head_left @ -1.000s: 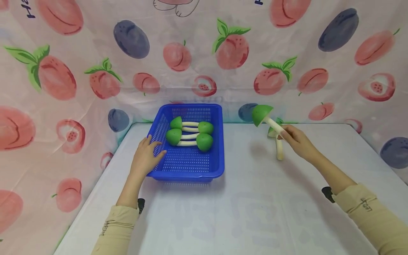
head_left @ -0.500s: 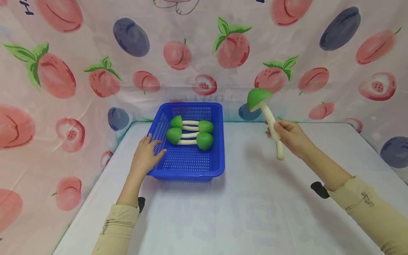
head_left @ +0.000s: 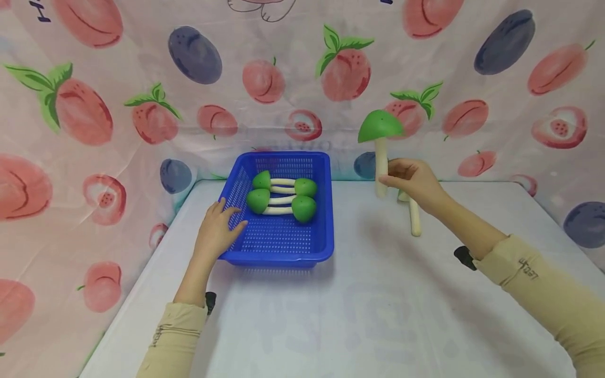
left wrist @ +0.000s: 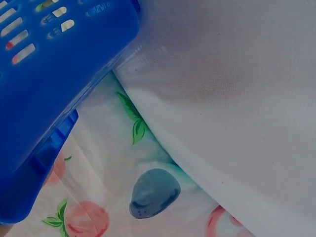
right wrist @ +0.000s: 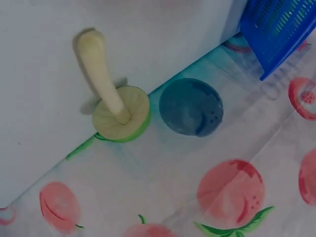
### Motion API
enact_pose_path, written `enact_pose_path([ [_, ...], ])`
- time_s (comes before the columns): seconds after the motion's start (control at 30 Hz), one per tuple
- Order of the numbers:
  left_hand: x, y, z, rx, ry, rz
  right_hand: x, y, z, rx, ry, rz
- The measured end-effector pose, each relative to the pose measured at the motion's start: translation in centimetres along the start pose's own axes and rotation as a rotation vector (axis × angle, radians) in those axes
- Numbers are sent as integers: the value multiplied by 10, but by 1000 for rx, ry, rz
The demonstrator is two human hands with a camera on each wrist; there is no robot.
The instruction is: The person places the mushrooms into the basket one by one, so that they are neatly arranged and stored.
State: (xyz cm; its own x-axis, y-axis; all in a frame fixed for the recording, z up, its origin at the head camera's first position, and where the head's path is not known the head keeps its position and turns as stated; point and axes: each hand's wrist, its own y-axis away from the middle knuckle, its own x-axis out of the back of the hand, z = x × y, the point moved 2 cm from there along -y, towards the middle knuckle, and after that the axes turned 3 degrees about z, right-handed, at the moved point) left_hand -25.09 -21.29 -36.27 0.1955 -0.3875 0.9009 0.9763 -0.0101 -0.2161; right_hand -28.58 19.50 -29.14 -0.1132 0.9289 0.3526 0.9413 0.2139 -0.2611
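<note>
My right hand (head_left: 416, 184) pinches the white stem of a green-capped toy mushroom (head_left: 381, 126), holding it nearly upright above the table, cap on top. Behind that hand lies another toy mushroom (head_left: 415, 218), its cap mostly hidden in the head view. The right wrist view shows this lying mushroom (right wrist: 101, 74) whole, with the pale underside of its cap visible. My left hand (head_left: 216, 229) rests at the left rim of a blue plastic basket (head_left: 276, 258), fingers spread and relaxed. Inside the basket, several green-capped mushrooms (head_left: 304, 209) lie on their sides, caps at alternate ends.
A white-covered table (head_left: 359, 320) carries the basket and the loose mushroom. Behind and to the left hangs a fruit-printed cloth (head_left: 288, 63), meeting the table's far edge. The basket's perforated side (left wrist: 59, 59) fills the left wrist view's upper left.
My right hand has raised the mushroom and moved it slightly left, turning it from slanted to nearly upright. The left hand and the basket have stayed in place.
</note>
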Motion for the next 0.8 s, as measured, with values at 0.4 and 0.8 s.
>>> enact_pose_path([
  [0.4, -1, 0, -1, 10, -7, 1, -31, -31, -27, 58, 242, -114],
  [0.8, -2, -3, 0, 5, -14, -7, -76, -53, -41, 185, 284, -263],
])
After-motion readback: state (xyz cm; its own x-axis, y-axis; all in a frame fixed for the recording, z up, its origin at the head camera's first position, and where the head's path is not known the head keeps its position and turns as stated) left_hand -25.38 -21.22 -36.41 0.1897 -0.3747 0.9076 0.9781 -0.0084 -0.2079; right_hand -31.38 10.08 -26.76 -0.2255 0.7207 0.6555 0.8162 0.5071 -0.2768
